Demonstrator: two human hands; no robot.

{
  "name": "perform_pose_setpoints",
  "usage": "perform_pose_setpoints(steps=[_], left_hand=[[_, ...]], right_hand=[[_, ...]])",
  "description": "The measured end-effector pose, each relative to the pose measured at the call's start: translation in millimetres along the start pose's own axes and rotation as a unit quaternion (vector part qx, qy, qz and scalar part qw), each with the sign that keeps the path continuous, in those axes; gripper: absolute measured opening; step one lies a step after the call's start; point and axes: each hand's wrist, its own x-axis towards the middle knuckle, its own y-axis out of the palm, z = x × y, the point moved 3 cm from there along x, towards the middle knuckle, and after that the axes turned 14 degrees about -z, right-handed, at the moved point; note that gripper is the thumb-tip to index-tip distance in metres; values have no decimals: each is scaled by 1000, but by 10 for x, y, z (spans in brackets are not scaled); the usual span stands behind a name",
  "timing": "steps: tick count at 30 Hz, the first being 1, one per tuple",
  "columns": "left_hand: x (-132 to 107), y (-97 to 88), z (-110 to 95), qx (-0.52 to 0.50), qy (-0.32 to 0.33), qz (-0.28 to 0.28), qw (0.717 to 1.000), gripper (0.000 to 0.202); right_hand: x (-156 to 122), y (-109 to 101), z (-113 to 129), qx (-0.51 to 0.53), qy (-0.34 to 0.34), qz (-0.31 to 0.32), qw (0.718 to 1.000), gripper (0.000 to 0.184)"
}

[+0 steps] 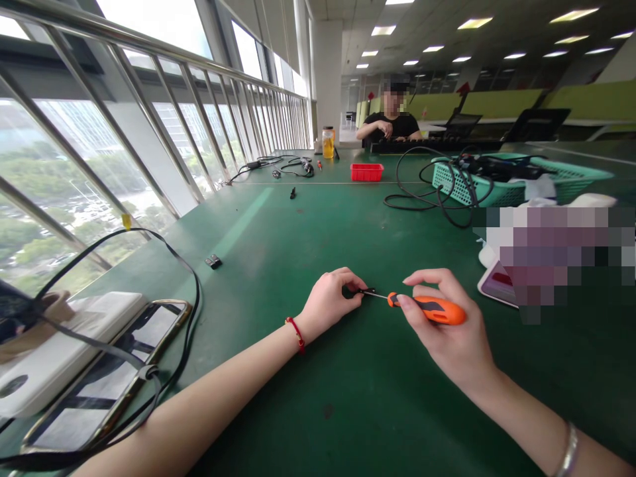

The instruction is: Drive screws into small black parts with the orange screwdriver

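Note:
My right hand [450,334] grips an orange-and-black screwdriver [430,309] just above the green table [308,232], its thin shaft pointing left. The tip meets a small dark part [358,291] pinched in the fingers of my left hand [328,303], which rests on the table. A red cord bracelet circles my left wrist and a silver bangle my right. What the small part is I cannot make out.
A phone [99,371] and a white device with a black cable lie at the near left. A small black clip [213,262] sits ahead left. A teal basket [497,182] with cables, a red tray [366,172] and a jar [328,142] stand farther off. A person sits at the far end.

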Motion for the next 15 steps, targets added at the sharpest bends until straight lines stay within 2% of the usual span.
perform_pose_setpoints(steps=[5, 8, 12, 15], left_hand=[[-10, 4, -17, 26, 13, -5, 1000, 15], [-15, 8, -17, 35, 20, -7, 999, 16], [-19, 8, -14, 43, 28, -12, 999, 15], [-18, 5, -16, 42, 27, -13, 999, 15]], right_hand=[[-1, -27, 19, -1, -57, -73, 996, 29], [-16, -14, 5, -28, -71, -40, 996, 32], [-39, 11, 15, -54, -81, 28, 995, 13], [-34, 16, 19, -18, -65, 13, 998, 15]])
